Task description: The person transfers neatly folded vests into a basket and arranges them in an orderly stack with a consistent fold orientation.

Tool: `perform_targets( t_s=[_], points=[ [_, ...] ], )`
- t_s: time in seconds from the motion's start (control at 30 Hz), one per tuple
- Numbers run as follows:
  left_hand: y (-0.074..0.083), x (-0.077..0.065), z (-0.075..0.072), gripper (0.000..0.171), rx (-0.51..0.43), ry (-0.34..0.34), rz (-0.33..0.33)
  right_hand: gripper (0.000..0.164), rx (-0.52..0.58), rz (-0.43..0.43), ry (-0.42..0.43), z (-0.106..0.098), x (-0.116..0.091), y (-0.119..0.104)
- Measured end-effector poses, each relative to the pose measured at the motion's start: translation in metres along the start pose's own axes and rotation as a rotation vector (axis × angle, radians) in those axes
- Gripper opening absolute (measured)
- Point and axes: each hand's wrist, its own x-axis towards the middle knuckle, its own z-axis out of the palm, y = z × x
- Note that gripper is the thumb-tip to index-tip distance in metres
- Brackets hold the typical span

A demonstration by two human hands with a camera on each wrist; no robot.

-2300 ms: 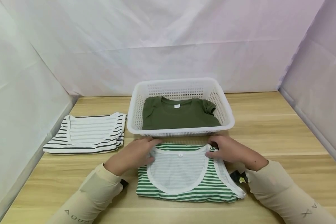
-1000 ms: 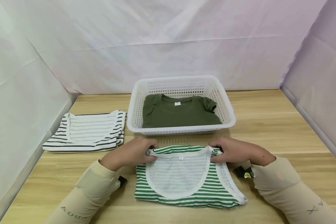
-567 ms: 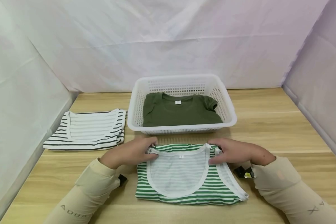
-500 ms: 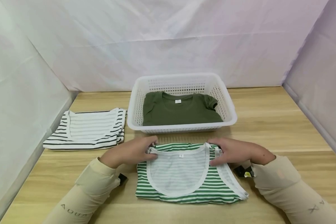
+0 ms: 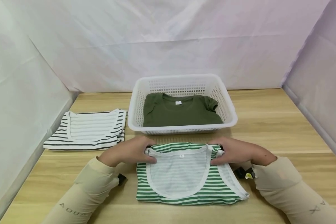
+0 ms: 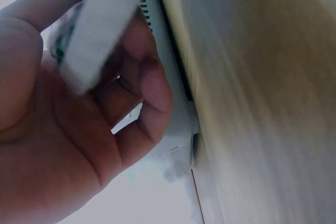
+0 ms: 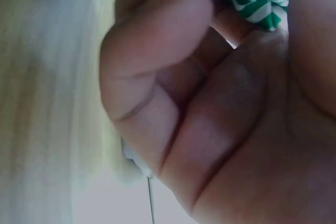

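Observation:
A green-and-white striped tank top point(image 5: 212, 186) with white trim lies folded at the front middle of the table, its neckline facing up. My left hand point(image 5: 131, 151) pinches its far left shoulder between thumb and fingers. The far right shoulder is gripped by my right hand point(image 5: 235, 151). In the left wrist view, white trim point(image 6: 100, 35) passes between the thumb and curled fingers. The right wrist view has a bunch of green striped cloth point(image 7: 257, 1) tucked inside the curled fingers.
A white plastic basket point(image 5: 182, 128) holding a folded dark green T-shirt point(image 5: 182, 115) stands just beyond the hands. To its left lies a folded black-and-white striped top point(image 5: 86, 130). White cloth walls point(image 5: 170, 59) enclose the wooden table point(image 5: 280, 124) at the back and sides.
Over the last two seconds both hands have closed more firmly on the shoulders of the striped tank top, and its far edge has shifted slightly. The basket and other clothes stay in place.

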Motion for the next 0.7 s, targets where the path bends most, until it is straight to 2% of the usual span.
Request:
perform_targets(
  t_s=[0.2,0.4,0.53,0.7],
  points=[
    [0.000,-0.004,-0.005,0.016,-0.008,-0.007,0.017,0.017,-0.052,-0.072,0.027,-0.005,-0.001,-0.001],
    [0.002,-0.008,-0.007,0.014,-0.031,-0.028,0.058,0.021,-0.030,-0.081,-0.003,-0.006,-0.004,-0.004],
    [0.003,-0.010,-0.008,0.014,-0.050,-0.030,0.079,0.031,-0.041,-0.010,-0.023,-0.005,-0.008,-0.005],
    [0.004,-0.012,-0.012,0.015,-0.077,0.014,0.064,0.042,0.012,0.087,-0.023,-0.004,-0.010,-0.008]
  ],
)
